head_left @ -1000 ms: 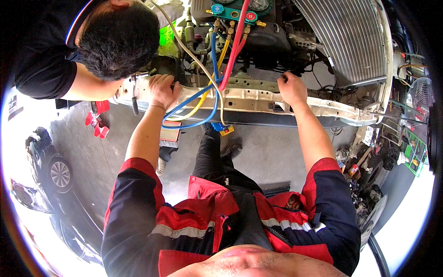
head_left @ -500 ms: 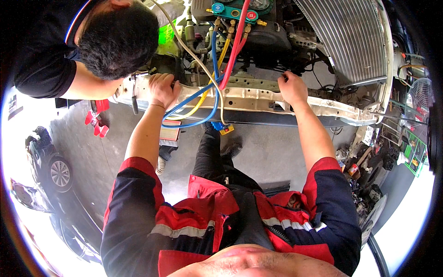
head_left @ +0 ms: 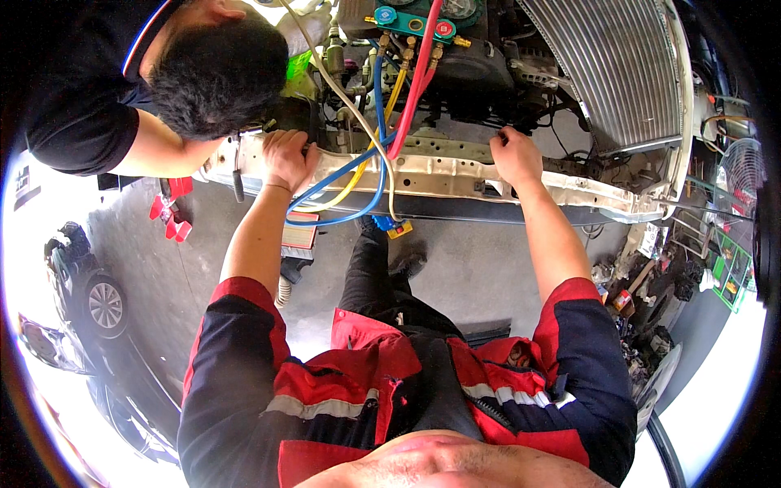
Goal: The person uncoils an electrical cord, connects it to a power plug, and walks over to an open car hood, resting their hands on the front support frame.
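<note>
My left hand (head_left: 289,159) lies over the top edge of the pale metal front crossmember (head_left: 439,176) of a car, its fingers curled over the far side. Further right, my right hand (head_left: 517,158) grips the same crossmember, with its fingers bent and the tips partly hidden. Between my hands, a blue hose (head_left: 380,89), a yellow hose (head_left: 394,99) and a red hose (head_left: 412,91) hang from a teal manifold gauge set (head_left: 412,23) over the engine bay. A thin beige hose (head_left: 329,80) crosses them and drops past the crossmember.
At the left, a co-worker (head_left: 207,81) in a dark shirt leans over the engine bay. A finned silver panel (head_left: 610,69) stands at the right of the bay. A fan (head_left: 740,175) and clutter are far right; a dark car (head_left: 106,317) is at the left.
The co-worker's head has shifted slightly to the right and a pale glove or cloth shows beyond it. Both my hands stay where they were on the crossmember.
</note>
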The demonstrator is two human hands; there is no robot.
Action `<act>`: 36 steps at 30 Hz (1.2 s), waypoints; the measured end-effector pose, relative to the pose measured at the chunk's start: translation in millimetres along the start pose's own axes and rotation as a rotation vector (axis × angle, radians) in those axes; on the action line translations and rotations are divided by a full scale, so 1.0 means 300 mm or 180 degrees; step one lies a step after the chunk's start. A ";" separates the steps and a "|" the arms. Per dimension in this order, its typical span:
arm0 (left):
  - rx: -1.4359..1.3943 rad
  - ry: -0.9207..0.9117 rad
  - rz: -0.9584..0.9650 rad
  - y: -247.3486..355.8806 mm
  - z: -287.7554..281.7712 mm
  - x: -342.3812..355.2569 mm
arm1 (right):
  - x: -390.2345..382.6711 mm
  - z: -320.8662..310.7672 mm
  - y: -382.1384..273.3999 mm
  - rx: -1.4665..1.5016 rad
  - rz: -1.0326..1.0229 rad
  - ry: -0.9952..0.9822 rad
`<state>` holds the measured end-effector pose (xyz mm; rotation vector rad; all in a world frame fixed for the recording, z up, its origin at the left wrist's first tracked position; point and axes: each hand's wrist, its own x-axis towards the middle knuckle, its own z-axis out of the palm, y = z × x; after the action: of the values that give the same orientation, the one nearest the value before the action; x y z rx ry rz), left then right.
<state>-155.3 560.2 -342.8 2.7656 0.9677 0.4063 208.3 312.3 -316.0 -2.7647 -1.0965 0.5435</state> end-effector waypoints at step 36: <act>-0.0051 -0.0041 -0.0038 0.003 -0.004 0.001 | -0.004 -0.013 -0.012 0.0067 0.0044 0.0006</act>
<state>-155.0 559.7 -341.2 2.7435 0.9733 0.3919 206.6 314.1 -311.1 -2.7563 -1.0660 0.5507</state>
